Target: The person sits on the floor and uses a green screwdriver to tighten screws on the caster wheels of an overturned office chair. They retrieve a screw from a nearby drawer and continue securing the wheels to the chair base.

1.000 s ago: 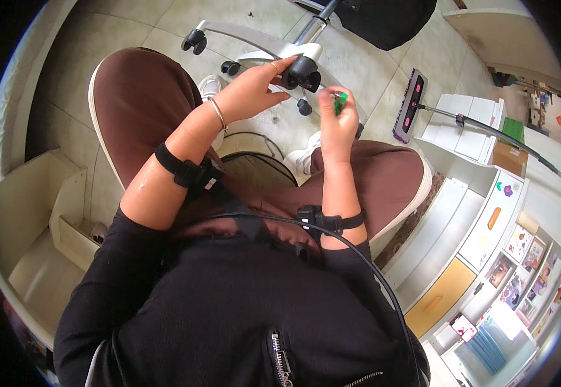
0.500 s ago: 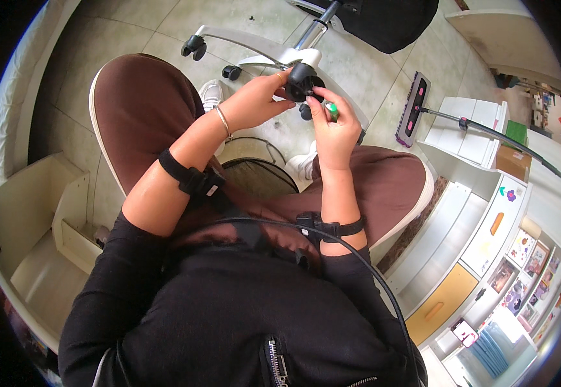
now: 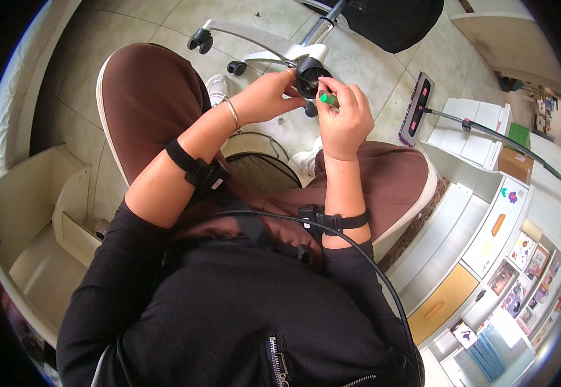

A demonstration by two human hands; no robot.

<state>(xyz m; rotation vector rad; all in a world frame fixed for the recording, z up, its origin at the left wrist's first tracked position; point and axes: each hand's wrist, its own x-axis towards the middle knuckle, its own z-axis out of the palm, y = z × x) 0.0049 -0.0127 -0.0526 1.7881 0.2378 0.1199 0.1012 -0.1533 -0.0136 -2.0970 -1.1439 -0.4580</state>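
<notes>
Head: left hand [image 3: 269, 98] on one caster [image 3: 307, 66]; right hand [image 3: 347, 124], one green tool [image 3: 326, 99].

Both forearms [image 3: 344, 190] pointed forward. The left hand [image 3: 269, 99] curved inward; the right hand [image 3: 347, 122] was curled in a pinch.

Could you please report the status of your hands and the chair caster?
Left hand on caster. Right hand holding green tool close by it. Nothing visibly in the way.
</notes>
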